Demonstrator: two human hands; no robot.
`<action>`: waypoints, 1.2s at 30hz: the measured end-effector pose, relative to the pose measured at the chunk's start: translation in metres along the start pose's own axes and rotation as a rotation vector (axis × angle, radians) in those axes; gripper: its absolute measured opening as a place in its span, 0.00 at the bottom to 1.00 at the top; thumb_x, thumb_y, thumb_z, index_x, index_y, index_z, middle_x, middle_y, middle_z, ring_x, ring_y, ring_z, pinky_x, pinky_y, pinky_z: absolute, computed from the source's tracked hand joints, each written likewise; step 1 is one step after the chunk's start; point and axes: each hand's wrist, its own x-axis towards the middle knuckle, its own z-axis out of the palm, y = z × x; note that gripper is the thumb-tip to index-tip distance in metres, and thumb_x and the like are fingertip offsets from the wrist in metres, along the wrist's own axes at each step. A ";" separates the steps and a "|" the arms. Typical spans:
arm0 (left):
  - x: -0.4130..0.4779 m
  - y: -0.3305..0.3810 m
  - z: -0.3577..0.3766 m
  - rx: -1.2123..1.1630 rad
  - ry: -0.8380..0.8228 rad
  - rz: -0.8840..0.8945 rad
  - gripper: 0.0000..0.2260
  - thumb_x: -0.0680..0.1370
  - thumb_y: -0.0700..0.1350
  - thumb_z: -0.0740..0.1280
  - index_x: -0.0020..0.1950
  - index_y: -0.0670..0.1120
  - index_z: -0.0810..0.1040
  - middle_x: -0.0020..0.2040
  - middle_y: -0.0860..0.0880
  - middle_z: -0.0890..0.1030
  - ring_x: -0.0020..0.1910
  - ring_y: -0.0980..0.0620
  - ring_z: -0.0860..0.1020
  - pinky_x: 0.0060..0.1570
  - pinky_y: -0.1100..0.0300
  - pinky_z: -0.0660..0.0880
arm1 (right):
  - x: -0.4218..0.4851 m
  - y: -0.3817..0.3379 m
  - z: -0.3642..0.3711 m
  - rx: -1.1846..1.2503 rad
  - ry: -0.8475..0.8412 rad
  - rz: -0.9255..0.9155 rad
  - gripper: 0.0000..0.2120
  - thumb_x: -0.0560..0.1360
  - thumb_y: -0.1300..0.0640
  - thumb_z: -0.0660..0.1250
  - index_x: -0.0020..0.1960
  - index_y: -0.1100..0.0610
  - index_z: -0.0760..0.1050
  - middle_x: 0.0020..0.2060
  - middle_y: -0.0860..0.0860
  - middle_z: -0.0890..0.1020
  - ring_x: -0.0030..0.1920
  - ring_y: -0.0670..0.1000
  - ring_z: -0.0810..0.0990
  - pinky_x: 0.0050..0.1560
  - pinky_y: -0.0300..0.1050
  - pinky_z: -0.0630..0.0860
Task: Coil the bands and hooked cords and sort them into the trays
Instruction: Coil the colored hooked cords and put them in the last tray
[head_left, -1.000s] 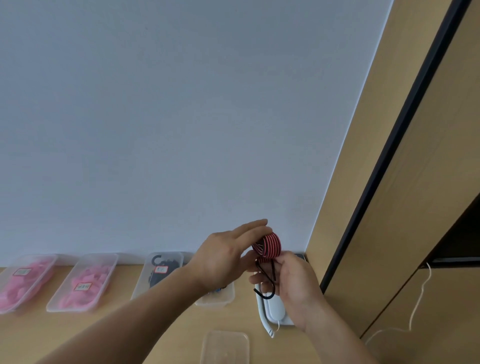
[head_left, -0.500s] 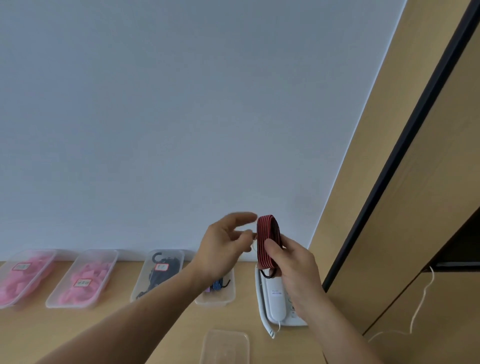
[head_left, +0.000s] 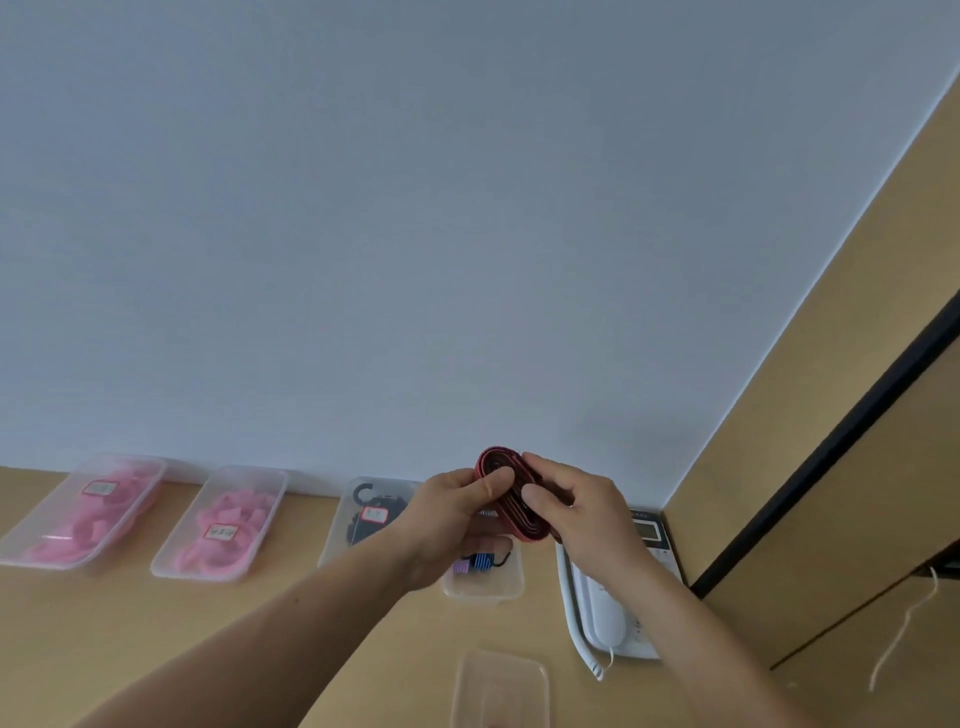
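While both hands are raised above the desk (head_left: 260, 649), the red-and-black striped cord (head_left: 519, 515) sits between them as a flattened coil, in front of the wall and above the trays. The left hand (head_left: 453, 514) has its fingers curled, with the thumb pressing the coil's face. The right hand (head_left: 584, 512) wraps its fingers behind the coil and pinches it with the thumb.

Along the wall, from the left, stand:
- the first pink-band tray (head_left: 31, 540);
- the second pink-band tray (head_left: 171, 556);
- the black hooked-cord tray (head_left: 332, 540);
- the blue-striped cord tray (head_left: 483, 590), partly hidden under the hands.

A nearer plastic tray (head_left: 462, 686) lies beside a white telephone (head_left: 605, 613).
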 end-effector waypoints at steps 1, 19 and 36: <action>0.001 -0.004 -0.006 -0.028 -0.003 -0.017 0.16 0.80 0.50 0.66 0.61 0.38 0.78 0.53 0.38 0.84 0.50 0.39 0.84 0.45 0.52 0.80 | 0.005 0.001 0.005 -0.003 -0.016 0.018 0.18 0.77 0.58 0.69 0.64 0.45 0.78 0.49 0.43 0.86 0.50 0.42 0.83 0.57 0.47 0.79; 0.051 -0.095 -0.073 1.454 0.139 -0.043 0.31 0.74 0.56 0.66 0.75 0.51 0.62 0.73 0.53 0.65 0.74 0.50 0.61 0.70 0.52 0.66 | 0.087 0.092 0.063 -0.668 -0.691 -0.161 0.19 0.76 0.55 0.65 0.63 0.38 0.76 0.54 0.46 0.82 0.53 0.49 0.78 0.44 0.41 0.66; 0.067 -0.132 -0.069 1.490 0.216 0.194 0.23 0.74 0.51 0.66 0.67 0.46 0.71 0.67 0.52 0.72 0.73 0.52 0.64 0.73 0.64 0.59 | 0.101 0.149 0.096 -0.710 -0.813 -0.362 0.13 0.73 0.56 0.69 0.56 0.53 0.72 0.51 0.52 0.81 0.53 0.55 0.77 0.47 0.50 0.72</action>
